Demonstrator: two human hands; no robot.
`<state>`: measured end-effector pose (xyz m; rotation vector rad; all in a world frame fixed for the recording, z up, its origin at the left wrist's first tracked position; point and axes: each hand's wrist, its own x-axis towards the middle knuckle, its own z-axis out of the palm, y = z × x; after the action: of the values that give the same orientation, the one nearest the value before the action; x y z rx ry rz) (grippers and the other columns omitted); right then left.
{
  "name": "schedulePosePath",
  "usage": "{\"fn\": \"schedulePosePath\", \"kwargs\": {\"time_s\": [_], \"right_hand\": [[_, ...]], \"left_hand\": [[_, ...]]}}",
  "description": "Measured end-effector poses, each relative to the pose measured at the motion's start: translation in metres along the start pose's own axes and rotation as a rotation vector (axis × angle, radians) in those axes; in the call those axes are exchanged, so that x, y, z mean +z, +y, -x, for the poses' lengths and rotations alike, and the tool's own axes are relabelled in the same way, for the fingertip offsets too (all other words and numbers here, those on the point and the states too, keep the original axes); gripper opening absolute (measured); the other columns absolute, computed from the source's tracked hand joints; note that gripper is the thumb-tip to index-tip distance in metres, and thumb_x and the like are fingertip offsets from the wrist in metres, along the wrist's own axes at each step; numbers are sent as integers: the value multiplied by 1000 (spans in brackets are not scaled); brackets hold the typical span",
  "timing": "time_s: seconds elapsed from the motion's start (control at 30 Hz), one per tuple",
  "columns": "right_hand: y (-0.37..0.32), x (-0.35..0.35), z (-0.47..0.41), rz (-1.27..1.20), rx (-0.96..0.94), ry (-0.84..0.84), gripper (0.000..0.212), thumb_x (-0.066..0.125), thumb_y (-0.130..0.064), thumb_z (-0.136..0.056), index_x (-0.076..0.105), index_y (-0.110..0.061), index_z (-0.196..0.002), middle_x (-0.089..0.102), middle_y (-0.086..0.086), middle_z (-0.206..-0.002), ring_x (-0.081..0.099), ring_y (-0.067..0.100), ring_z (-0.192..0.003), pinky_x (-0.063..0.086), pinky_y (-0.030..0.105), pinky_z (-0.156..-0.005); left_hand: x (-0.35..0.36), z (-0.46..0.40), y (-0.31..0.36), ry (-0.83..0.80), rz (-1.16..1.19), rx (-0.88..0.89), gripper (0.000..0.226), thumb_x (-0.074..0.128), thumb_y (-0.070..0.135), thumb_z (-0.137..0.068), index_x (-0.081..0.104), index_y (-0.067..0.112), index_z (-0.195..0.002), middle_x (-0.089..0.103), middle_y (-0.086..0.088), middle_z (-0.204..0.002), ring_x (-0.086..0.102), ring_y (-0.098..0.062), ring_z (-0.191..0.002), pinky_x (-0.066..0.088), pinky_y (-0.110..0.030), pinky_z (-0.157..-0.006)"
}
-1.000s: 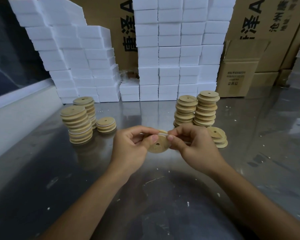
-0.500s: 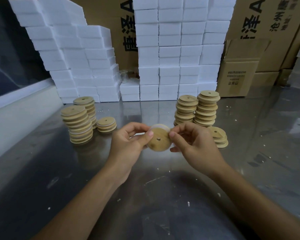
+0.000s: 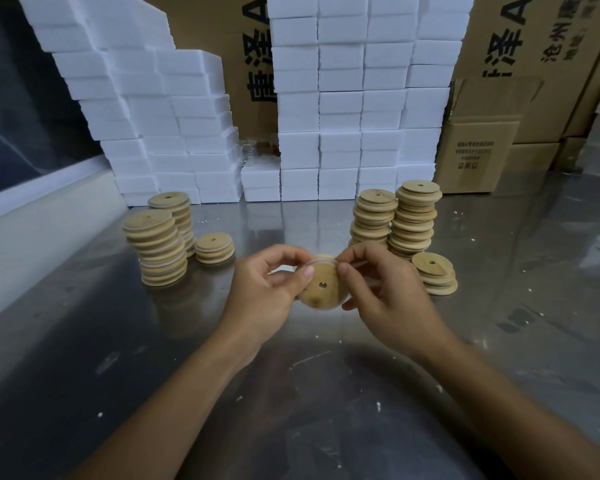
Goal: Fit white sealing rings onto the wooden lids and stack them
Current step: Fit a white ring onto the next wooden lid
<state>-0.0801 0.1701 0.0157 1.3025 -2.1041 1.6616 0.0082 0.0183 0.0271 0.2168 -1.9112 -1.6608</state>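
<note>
A round wooden lid (image 3: 321,289) with a small centre hole is held upright above the steel table, its flat face toward me. My left hand (image 3: 264,296) pinches its left edge with thumb and fingers. My right hand (image 3: 385,292) pinches the right edge, thumb at the rim. A thin white sealing ring (image 3: 321,260) shows along the lid's top edge. Left of my hands stand two tall lid stacks (image 3: 158,247) with white rings between lids, and a short stack (image 3: 214,248). To the right stand two tall stacks (image 3: 413,220) and a short pile (image 3: 435,273) of bare lids.
White foam boxes (image 3: 340,109) are piled along the back of the table, with brown cartons (image 3: 478,147) behind and to the right. A low white wall (image 3: 32,220) runs along the left. White crumbs dot the steel tabletop (image 3: 291,393).
The lid has tipped from edge-on to facing me, and both hands have shifted their pinch round its rim. The white ring now sits along the top edge.
</note>
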Motion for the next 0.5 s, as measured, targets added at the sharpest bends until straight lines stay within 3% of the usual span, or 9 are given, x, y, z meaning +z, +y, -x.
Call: {"fn": "schedulePosePath", "kwargs": {"time_s": [0.3,0.5], "right_hand": [[-2,5,-2,-166,127,66,7,71,-10,-89,67,-15,-88,72,-2,-82,72,16,-78,61,46,-66],[2,3,-1,-47,96,53,15,69,-8,-90,64,-22,-86,70,-13,-83,69,10,-82,61,41,-69]], "left_hand": [[0,0,1,40,54,-28,29,69,-2,-84,72,25,-74,74,-7,-85,70,-18,-75,59,-40,-77],[1,1,2,-28,2,23,24,66,-5,-86,67,18,-81,72,-3,-85,70,-19,-80,57,-37,-78]]}}
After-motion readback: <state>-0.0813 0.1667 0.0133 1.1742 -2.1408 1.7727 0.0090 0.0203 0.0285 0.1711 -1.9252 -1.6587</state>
